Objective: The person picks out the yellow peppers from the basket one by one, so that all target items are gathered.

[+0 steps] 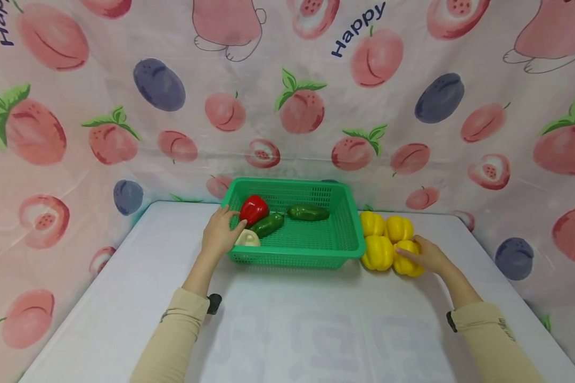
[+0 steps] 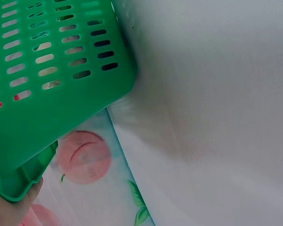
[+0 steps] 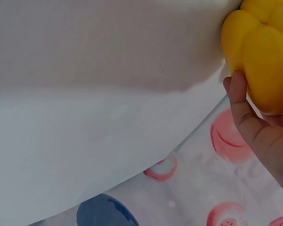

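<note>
My left hand (image 1: 219,231) grips the left rim of a green plastic basket (image 1: 292,256), thumb on the inner side; the left wrist view shows that hand under the rim's corner. Inside the basket lie a red bell pepper (image 1: 254,209), two long green peppers (image 1: 308,213) and a pale cream rounded vegetable (image 1: 248,238), all toward the left and back. Right of the basket, several yellow bell peppers (image 1: 378,253) sit close together. My right hand (image 1: 431,255) holds the front right yellow bell pepper (image 3: 266,61), thumb across its top and fingers around its side.
The white table (image 1: 316,319) has its back edge just behind the basket. A fruit-print cloth (image 1: 268,106) hangs behind and continues down both sides of the table. The basket's right wall stands close beside the yellow peppers.
</note>
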`<state>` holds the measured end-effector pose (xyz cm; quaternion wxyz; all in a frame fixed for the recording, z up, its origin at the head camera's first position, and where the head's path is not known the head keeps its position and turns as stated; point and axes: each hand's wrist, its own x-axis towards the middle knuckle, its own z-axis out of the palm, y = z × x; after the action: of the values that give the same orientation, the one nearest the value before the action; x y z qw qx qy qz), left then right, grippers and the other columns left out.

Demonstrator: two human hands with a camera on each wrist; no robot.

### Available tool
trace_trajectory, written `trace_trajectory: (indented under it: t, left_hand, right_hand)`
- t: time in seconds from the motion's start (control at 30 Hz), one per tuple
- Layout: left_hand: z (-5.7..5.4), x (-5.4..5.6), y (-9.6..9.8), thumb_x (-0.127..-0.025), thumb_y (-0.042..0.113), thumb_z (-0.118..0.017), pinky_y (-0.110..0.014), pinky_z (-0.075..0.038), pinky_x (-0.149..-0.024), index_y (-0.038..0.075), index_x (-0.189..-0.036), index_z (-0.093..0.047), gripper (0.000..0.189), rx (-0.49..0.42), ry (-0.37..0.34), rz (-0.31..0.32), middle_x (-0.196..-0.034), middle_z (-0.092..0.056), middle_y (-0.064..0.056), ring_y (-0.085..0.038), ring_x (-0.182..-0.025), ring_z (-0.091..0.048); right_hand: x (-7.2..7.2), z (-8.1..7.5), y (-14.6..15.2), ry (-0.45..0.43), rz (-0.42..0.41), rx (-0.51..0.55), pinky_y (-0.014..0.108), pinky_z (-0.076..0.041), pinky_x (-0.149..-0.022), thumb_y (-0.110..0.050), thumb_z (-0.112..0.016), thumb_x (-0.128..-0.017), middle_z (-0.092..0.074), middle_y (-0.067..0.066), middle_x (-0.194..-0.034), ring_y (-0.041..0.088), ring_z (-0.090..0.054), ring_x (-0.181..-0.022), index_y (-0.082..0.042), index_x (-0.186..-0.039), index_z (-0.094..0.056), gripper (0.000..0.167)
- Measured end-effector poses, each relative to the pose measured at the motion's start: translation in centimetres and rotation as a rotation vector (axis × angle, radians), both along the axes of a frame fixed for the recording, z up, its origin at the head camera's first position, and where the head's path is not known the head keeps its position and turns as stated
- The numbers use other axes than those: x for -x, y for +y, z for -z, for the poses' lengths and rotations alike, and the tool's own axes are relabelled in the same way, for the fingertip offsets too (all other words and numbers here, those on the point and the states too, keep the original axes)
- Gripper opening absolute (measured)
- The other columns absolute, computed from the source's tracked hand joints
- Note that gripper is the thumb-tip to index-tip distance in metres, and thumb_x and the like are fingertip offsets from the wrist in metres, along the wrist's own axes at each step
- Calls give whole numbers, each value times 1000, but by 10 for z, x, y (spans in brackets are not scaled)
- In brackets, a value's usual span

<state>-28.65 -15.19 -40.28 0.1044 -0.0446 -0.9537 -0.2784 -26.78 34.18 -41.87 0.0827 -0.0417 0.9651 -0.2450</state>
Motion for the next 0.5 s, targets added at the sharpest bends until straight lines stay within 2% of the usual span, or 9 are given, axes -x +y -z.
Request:
trace_trajectory:
  t: [0.27, 0.5]
  left_hand:
    - [1, -1, -1, -96, 38, -50, -59, -29, -109, 3, -129, -55, 49, -5, 1, -5, -150, -33, -22, -40, -141, -23]
    - [0, 0, 0, -95, 37, -50, -59, -28, -110, 2, -129, -55, 49, -14, 8, 1, -149, -34, -22, -40, -141, -23]
  right_hand:
    - [0, 2, -4, 18, -15, 36, 66, -32, -101, -47, -48, -95, -35, 45, -132, 55, -40, -116, 20, -132, -28, 79]
    - [1, 6, -7, 35, 48, 68, 64, -34, -100, -45, -46, -96, -37, 44, -126, 51, -43, -109, 20, -129, -26, 76]
